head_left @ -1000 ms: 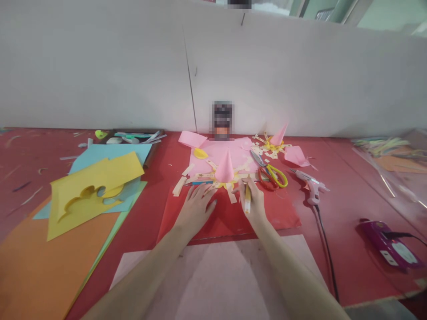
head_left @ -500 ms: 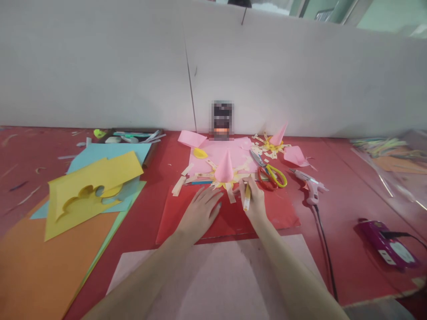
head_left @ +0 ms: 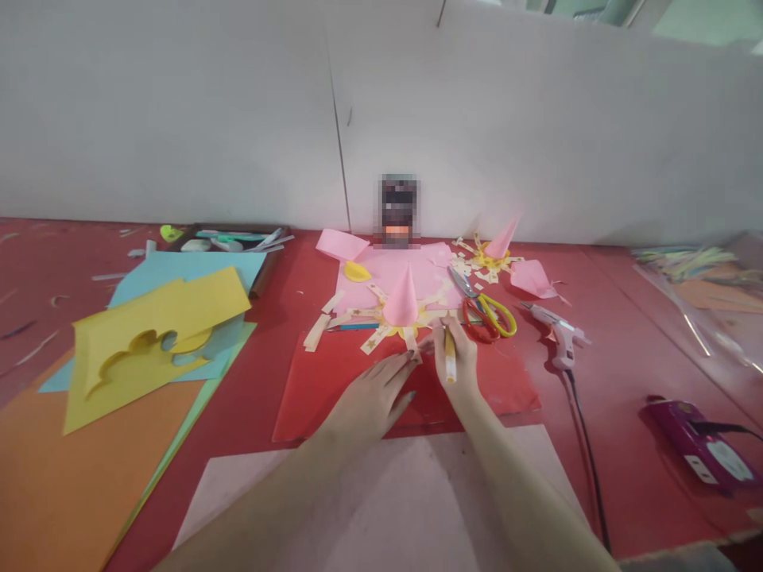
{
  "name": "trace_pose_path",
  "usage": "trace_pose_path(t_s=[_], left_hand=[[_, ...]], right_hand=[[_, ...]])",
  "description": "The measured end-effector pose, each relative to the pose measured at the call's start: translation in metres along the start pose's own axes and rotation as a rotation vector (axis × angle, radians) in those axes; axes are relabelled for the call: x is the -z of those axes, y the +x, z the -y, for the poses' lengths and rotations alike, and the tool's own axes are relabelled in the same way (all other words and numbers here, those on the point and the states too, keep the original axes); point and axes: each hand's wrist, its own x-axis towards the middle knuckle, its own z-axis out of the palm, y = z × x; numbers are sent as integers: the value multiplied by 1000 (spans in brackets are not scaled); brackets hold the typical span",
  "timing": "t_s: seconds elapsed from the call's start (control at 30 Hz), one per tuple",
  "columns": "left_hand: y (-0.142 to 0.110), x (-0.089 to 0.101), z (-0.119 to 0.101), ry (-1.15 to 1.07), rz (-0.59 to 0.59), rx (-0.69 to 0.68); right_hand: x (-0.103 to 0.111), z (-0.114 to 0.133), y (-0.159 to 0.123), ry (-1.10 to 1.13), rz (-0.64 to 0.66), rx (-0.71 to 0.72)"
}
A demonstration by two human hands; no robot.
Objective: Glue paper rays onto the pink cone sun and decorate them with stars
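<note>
My left hand (head_left: 373,397) lies flat and open on a red sheet (head_left: 506,381), fingers stretched toward a pink paper cone (head_left: 403,298). The cone stands upright on a yellow base with pale paper strips (head_left: 318,330) fanned around it. My right hand (head_left: 456,359) is closed around a yellow pen-like tool (head_left: 450,356), its fingertips touching a strip just in front of the cone. A pale pink sheet (head_left: 393,508) lies under both forearms.
Red-and-yellow scissors (head_left: 486,311) and a pink glue gun (head_left: 557,335) with its cord lie to the right. A purple device (head_left: 703,445) sits far right. Yellow (head_left: 149,342), blue and orange (head_left: 65,477) sheets cover the left. A second pink cone (head_left: 499,240) stands behind. White panels wall the back.
My left hand has slid back and to the right on the red sheet, away from the strips. My right hand has stayed near the cone with the pen.
</note>
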Motion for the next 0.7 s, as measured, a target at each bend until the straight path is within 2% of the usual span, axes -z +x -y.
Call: trace_pose_path(t_s=[0.2, 0.47, 0.7], left_hand=[[0, 0, -3, 34, 59, 6], [0, 2, -2, 52, 99, -89], [1, 1, -2, 57, 116, -91]], right_hand=[[-1, 0, 6, 151, -45, -31], [3, -9, 10, -136, -128, 92], [5, -16, 13, -249, -108, 86]])
